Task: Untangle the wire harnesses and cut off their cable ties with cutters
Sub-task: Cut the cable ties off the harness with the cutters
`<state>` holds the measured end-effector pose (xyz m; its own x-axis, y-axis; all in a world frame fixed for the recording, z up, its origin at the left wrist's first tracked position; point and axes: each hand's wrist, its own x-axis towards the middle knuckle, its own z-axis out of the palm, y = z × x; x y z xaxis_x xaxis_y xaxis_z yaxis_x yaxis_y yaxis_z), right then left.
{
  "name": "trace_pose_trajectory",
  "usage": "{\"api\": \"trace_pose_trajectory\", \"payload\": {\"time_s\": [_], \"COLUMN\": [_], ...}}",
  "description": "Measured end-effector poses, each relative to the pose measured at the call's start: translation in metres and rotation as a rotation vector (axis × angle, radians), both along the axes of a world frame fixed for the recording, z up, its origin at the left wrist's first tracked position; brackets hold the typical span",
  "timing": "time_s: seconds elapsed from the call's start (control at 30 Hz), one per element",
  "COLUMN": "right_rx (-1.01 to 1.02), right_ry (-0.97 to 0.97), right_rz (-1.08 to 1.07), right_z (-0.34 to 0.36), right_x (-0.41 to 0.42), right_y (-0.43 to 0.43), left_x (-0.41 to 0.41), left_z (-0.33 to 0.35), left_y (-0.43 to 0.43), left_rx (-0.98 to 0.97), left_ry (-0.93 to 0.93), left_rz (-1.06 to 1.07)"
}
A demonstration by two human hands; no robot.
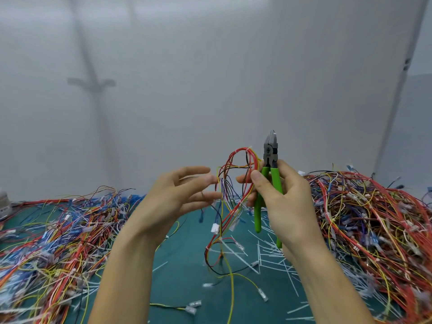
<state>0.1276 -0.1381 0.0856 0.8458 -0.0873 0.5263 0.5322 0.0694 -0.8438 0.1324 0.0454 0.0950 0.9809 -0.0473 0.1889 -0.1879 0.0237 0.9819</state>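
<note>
Green mat (187, 265), wire heaps (58, 242) at both sides, left hand (173, 199) fingers spread, right hand (280, 197) gripping cutters (270, 155), pinching harness (236, 164) at centre.

Between and below the left hand (173, 195) and right hand (280, 199), the green worktop (182, 284) is passable. A tangled multicoloured wire heap (58, 242) blocks outward of the left, another such heap (374, 230) outward of the right.

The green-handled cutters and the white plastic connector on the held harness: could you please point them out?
Green-handled cutters (270, 154): head view, grey metal head.
White plastic connector (215, 228): head view, its body.
</note>
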Motion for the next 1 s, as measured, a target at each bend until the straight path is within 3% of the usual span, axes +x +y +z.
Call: {"api": "trace_pose_trajectory", "payload": {"time_s": [0.13,0.17,0.3,0.5,0.77,1.0], "right_rx": [-0.009,-0.027,-0.125,-0.247,-0.287,-0.238], "right_ry": [0.005,0.001,-0.045,-0.064,-0.049,-0.014], "right_rz": [0.011,0.012,-0.017,-0.108,-0.215,-0.215], "right_z": [-0.001,-0.001,-0.004,-0.011,-0.013,-0.014], "right_x": [0.001,0.001,0.003,0.007,0.009,0.013], "right_y": [-0.001,-0.001,0.001,0.003,0.004,-0.001], "left_x": [0.002,0.001,-0.002,0.001,0.003,0.004], "left_z": [0.000,0.002,0.003,-0.003,-0.009,-0.012], "left_y": [-0.005,-0.006,-0.021,-0.025,-0.037,-0.054], "left_rx": [0.561,0.604,0.521,0.606,0.476,0.478], "left_ry": [-0.213,-0.299,-0.305,-0.214,-0.219,-0.329], "left_rz": [0.444,0.445,-0.020,-0.167,-0.136,-0.073]}}
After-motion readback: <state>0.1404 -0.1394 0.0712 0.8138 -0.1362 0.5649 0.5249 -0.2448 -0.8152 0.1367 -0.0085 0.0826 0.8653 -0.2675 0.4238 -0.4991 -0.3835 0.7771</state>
